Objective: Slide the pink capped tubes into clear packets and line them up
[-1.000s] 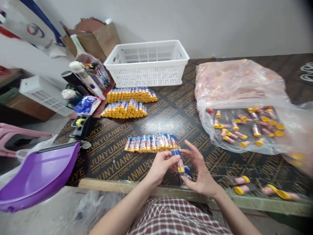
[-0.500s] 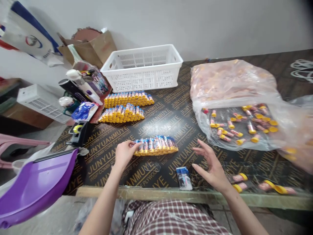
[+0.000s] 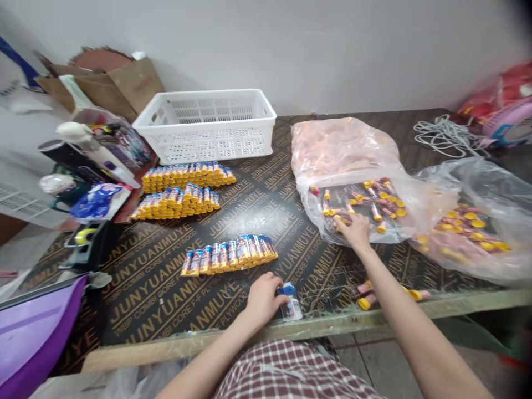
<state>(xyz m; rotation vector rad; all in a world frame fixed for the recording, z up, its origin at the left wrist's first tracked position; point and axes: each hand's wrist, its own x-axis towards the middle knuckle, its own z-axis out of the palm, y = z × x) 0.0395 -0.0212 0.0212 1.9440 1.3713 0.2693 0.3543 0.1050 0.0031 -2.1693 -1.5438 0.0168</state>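
My left hand [image 3: 264,299] is at the table's front edge, with thumb and fingertips closed on the blue end of a printed label [image 3: 292,308] from a small stack. At the mouth of a clear plastic bag [image 3: 311,208], my right hand [image 3: 356,228] has its fingers closed around a small tube with a yellow cap [image 3: 338,220], partly hidden by the fingers. Several similar pink tubes [image 3: 376,211] lie loose on the bag's film. Left of my hands, a row of tubes wrapped in blue labels [image 3: 233,254] lies side by side, yellow ends toward me.
Two stacked piles of labelled tubes [image 3: 178,202] lie before a white plastic basket [image 3: 208,138]. A tape dispenser [image 3: 85,244] and a purple dustpan [image 3: 39,338] are at left. On the right are a second bag of tubes [image 3: 490,194] and coiled white cord [image 3: 446,136].
My left hand has left the row of labelled tubes and moved right to the labels. My right hand has reached forward to the bag's loose tubes. The view has turned right.
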